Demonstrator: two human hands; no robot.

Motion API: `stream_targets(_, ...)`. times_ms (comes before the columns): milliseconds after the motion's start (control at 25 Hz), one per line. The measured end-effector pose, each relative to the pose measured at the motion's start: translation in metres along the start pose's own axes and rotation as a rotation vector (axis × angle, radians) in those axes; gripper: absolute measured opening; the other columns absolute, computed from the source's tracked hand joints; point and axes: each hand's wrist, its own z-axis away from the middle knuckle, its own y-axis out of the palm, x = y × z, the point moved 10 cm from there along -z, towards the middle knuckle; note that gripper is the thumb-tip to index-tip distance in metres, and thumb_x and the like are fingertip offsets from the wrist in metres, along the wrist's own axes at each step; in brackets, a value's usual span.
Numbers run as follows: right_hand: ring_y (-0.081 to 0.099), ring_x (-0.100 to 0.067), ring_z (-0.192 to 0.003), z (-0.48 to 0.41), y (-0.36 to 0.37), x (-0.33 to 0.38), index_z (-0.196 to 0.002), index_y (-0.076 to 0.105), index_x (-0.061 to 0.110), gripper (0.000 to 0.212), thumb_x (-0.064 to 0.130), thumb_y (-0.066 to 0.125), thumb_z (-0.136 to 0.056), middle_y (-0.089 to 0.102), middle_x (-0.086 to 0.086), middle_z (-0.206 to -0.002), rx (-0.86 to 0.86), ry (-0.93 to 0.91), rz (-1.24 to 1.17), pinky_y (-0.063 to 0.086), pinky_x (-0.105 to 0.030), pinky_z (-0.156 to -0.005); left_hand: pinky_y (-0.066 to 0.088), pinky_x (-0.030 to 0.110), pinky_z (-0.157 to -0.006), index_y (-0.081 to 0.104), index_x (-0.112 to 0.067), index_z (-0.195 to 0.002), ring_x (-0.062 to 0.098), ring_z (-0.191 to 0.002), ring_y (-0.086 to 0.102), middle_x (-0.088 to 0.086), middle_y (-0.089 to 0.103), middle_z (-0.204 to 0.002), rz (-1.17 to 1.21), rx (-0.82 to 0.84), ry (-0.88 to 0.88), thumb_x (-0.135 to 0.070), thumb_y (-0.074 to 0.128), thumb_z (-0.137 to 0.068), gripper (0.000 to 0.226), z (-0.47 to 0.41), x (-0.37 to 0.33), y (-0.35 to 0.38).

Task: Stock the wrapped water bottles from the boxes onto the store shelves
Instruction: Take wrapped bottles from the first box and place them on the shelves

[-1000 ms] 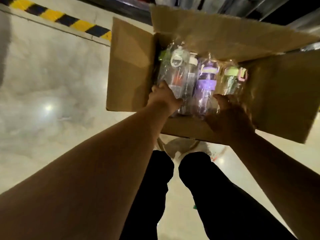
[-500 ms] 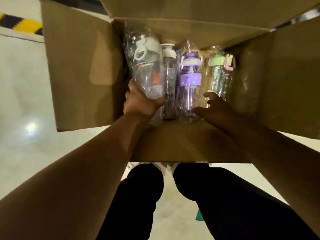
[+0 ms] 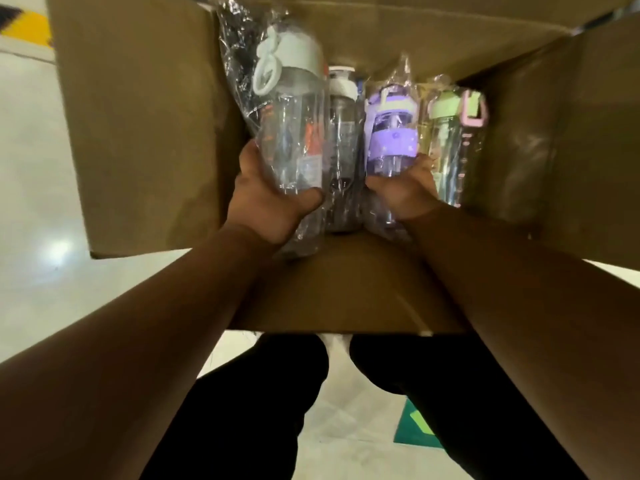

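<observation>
Your left hand [image 3: 273, 202] grips the white-capped bottle [image 3: 294, 126], your right hand [image 3: 405, 188] seemingly the purple bottle [image 3: 389, 143]; neither is out of the box [image 3: 138, 133] yet.

The scene is taken in by a single wide-angle camera worn on the head and aimed forward and steeply down. The left forearm [image 3: 138, 323] and right forearm [image 3: 502, 306] are seen running from the lower corners of the frame toward the centre. An open cardboard box [image 3: 145, 133] is viewed from close above, filling the upper half, while the legs [image 3: 263, 410] and pale floor [image 3: 34, 289] are caught at the bottom and left edge.
</observation>
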Motion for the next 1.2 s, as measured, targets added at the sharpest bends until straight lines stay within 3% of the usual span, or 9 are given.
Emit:
stream_targets(160, 0.07, -0.013, -0.073, 0.082, -0.059, 0.031, -0.124, 0.054, 0.009, 0.083, 0.031, 0.088, -0.052, 0.071, 0.0, -0.092, 0.111, 0.006, -0.26, 0.053, -0.022, -0.058, 0.048, 0.003, -0.071, 0.041, -0.013, -0.14, 0.001, -0.095, 0.066, -0.01, 0.064, -0.112, 0.136, 0.008, -0.004, -0.015, 0.086, -0.072, 0.081, 0.058, -0.041, -0.02)
stream_targets(320, 0.069, -0.021, -0.09, 0.225, -0.167, 0.079, -0.125, 0.051, 0.014, 0.092, 0.022, 0.098, -0.046, 0.069, -0.003, -0.105, 0.137, 0.0, -0.408, 0.061, -0.037, -0.076, 0.056, 0.045, -0.095, 0.044, -0.014, -0.141, 0.026, -0.115, 0.065, 0.008, 0.064, -0.126, 0.215, 0.165, 0.032, -0.029, 0.087, -0.053, 0.1, 0.171, -0.129, -0.051)
stream_targets(400, 0.067, -0.009, -0.082, 0.307, -0.221, 0.108, -0.121, 0.049, 0.014, 0.071, 0.0, 0.088, -0.063, 0.067, -0.002, -0.105, 0.099, -0.081, -0.472, 0.058, -0.024, -0.071, 0.052, 0.033, -0.1, 0.041, -0.014, -0.144, 0.01, -0.117, 0.063, 0.0, 0.063, -0.128, 0.215, 0.224, 0.079, -0.028, 0.089, -0.055, 0.102, 0.233, -0.187, -0.071)
stream_targets(480, 0.07, -0.008, -0.082, 0.397, -0.279, 0.136, -0.123, 0.052, 0.005, 0.063, -0.005, 0.084, -0.069, 0.068, -0.01, -0.11, 0.096, -0.18, -0.526, 0.056, -0.023, -0.068, 0.05, 0.015, -0.09, 0.038, -0.018, -0.143, -0.008, -0.108, 0.062, -0.013, 0.06, -0.124, 0.197, 0.31, 0.129, -0.01, 0.088, -0.07, 0.089, 0.306, -0.254, -0.089)
stream_targets(640, 0.069, -0.007, -0.079, 0.546, -0.378, 0.152, -0.124, 0.055, 0.007, 0.064, 0.01, 0.084, -0.066, 0.073, -0.008, -0.104, 0.012, -0.273, -0.643, 0.051, -0.017, -0.064, 0.053, 0.028, -0.097, 0.041, -0.037, -0.134, 0.004, -0.11, 0.065, -0.012, 0.064, -0.123, 0.158, 0.42, 0.248, 0.001, 0.083, -0.075, 0.082, 0.444, -0.35, -0.121)
stream_targets(800, 0.068, -0.005, -0.086, 0.642, -0.452, 0.131, -0.117, 0.053, 0.028, 0.066, 0.03, 0.083, -0.058, 0.07, 0.016, -0.095, -0.066, -0.361, -0.671, 0.054, -0.021, -0.071, 0.048, 0.01, -0.092, 0.038, -0.043, -0.135, -0.016, -0.106, 0.058, -0.022, 0.061, -0.121, 0.08, 0.483, 0.444, -0.006, 0.086, -0.074, 0.086, 0.559, -0.412, -0.119)
stream_targets(880, 0.066, -0.003, -0.087, 0.674, -0.492, 0.109, -0.116, 0.049, 0.034, 0.067, 0.038, 0.082, -0.057, 0.066, 0.014, -0.102, -0.103, -0.408, -0.669, 0.053, -0.022, -0.072, 0.046, 0.018, -0.101, 0.036, -0.043, -0.137, -0.012, -0.115, 0.055, -0.024, 0.058, -0.128, 0.056, 0.48, 0.517, -0.021, 0.087, -0.06, 0.095, 0.611, -0.429, -0.102)
stream_targets(1040, 0.065, -0.005, -0.093, 0.716, -0.561, 0.035, -0.117, 0.046, 0.037, 0.076, 0.05, 0.082, -0.051, 0.062, 0.01, -0.111, -0.141, -0.454, -0.671, 0.052, -0.019, -0.069, 0.043, 0.0, -0.082, 0.032, -0.057, -0.127, -0.025, -0.112, 0.049, -0.047, 0.053, -0.119, 0.069, 0.53, 0.587, -0.03, 0.081, -0.061, 0.087, 0.704, -0.433, -0.039)
stream_targets(1200, 0.066, -0.005, -0.091, 0.746, -0.636, -0.054, -0.117, 0.048, 0.04, 0.077, 0.052, 0.084, -0.05, 0.063, 0.01, -0.109, -0.248, -0.444, -0.73, 0.053, -0.023, -0.076, 0.049, 0.033, -0.097, 0.033, -0.072, -0.123, -0.002, -0.117, 0.059, -0.026, 0.058, -0.13, 0.007, 0.619, 0.592, -0.045, 0.083, -0.047, 0.094, 0.767, -0.434, 0.037)
